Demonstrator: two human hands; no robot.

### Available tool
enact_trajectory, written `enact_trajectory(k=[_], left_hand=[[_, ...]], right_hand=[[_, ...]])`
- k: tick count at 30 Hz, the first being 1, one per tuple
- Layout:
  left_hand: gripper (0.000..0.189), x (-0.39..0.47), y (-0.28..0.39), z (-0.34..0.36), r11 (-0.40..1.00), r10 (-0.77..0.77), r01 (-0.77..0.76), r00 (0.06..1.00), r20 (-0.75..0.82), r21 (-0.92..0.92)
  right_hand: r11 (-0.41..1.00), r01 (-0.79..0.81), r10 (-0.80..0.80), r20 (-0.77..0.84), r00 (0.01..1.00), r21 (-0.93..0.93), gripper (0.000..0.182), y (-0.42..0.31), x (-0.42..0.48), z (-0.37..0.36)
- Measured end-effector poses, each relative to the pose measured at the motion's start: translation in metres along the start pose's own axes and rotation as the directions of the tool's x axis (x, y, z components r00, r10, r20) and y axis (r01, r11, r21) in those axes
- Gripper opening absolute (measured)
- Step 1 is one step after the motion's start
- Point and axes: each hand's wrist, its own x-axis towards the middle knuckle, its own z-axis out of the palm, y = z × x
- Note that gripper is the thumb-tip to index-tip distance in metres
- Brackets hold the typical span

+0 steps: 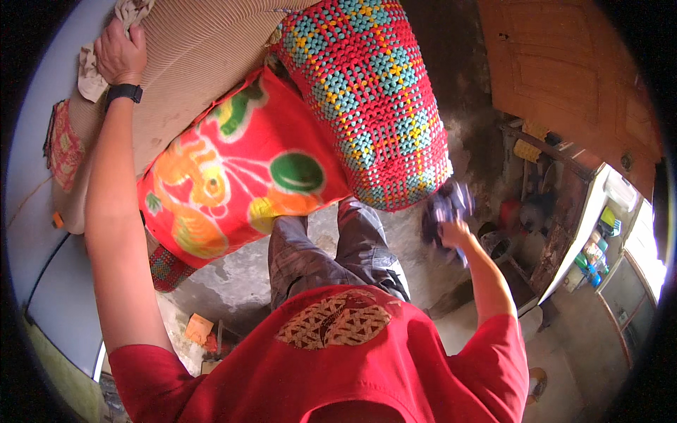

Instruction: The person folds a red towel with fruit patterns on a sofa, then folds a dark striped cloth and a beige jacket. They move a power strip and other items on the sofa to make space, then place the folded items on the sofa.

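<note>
My left hand [120,55], with a black band on its wrist, grips a crumpled cream cloth [92,76]. It lies against the beige ribbed upholstery [195,45] of what looks like a sofa or armchair. Out to the right, my right hand [456,233] holds a bunched dark blue and white cloth [449,205], blurred by motion. Just left of that cloth is the rounded end of a red, teal and yellow woven cover [370,106]. Between my arms, a red fleece cover [254,169] printed with orange and green shapes lies over the seat, close to my legs.
A brown panelled door [560,63] stands at the upper right. Below it, a worn wooden rack [568,211] has bottles [592,259] beside it. The concrete floor [238,285] is patchy. A blue wall [37,121] runs along the left, and an orange box [199,329] sits low behind my left arm.
</note>
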Motion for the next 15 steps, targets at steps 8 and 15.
enact_trajectory(k=[8, 15], left_hand=[[0.029, -0.008, -0.014, 0.003, 1.000, 0.004, -0.005, 0.999, 0.050, 0.011], [0.029, -0.007, -0.010, -0.002, 1.000, 0.025, -0.025, 1.000, -0.017, 0.007]], right_hand=[[0.858, 0.160, 0.320, -0.751, 0.578, 0.488, 0.054, 0.055, 0.002, -0.182], [0.933, 0.177, 0.311, -0.950, 0.042, 0.313, 0.060, 0.009, 0.104, -0.327]])
